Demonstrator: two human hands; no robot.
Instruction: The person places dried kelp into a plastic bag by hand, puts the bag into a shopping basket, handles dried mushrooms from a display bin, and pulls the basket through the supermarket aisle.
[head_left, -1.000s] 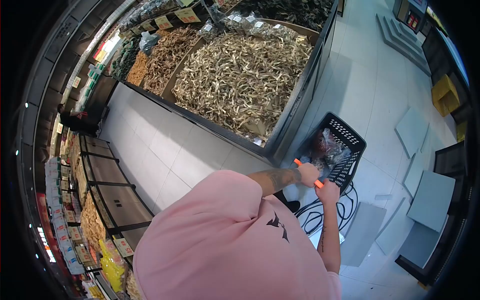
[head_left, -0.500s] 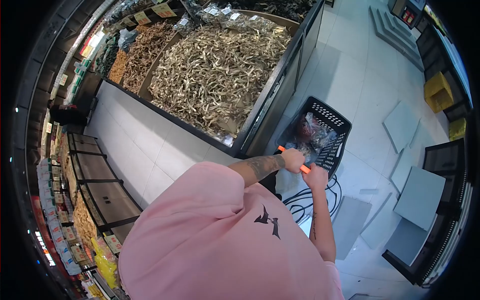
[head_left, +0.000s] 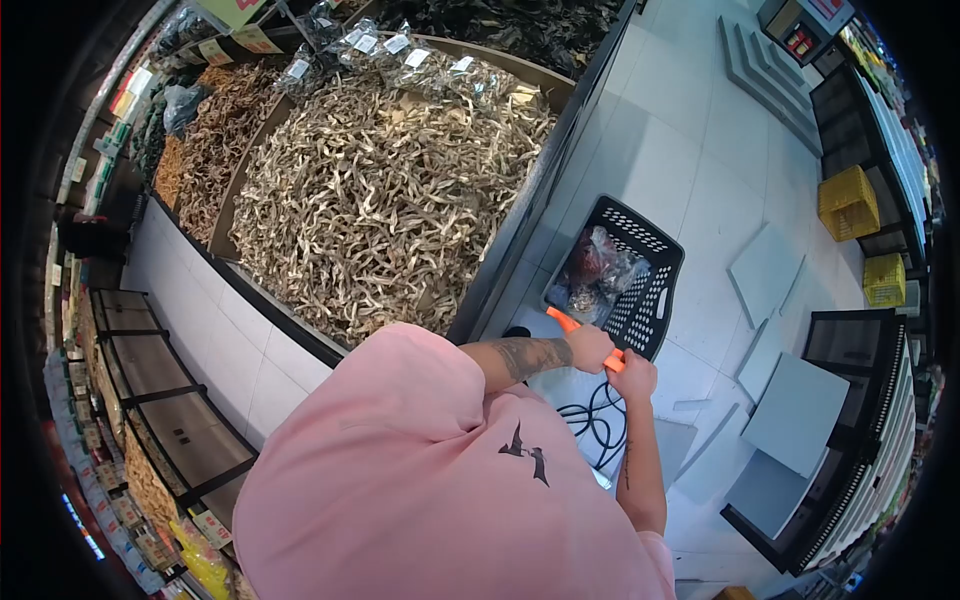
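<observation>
Both hands are closed around one orange handle (head_left: 565,318). My left hand (head_left: 590,348) grips it near the middle, and the handle's far end sticks out beyond that fist. My right hand (head_left: 633,378) is wrapped round the other end, just beside the left. Directly beyond my hands, on the floor, is a black perforated shopping basket (head_left: 655,322). Inside it lie clear plastic bags (head_left: 605,275) with reddish and pale contents that I cannot make out. How the handle joins the basket is hidden by my hands.
A large bin of dried goods (head_left: 370,200) stands left of the basket, its dark edge close by. Black cables (head_left: 600,425) lie on the floor near my right forearm. Grey panels (head_left: 795,415), a shelf unit (head_left: 870,400) and yellow crates (head_left: 848,203) are on the right.
The view has shifted, and the bin, basket and panels now appear farther left. My hands stay on the orange handle, which now slants more and shows more of its far end.
</observation>
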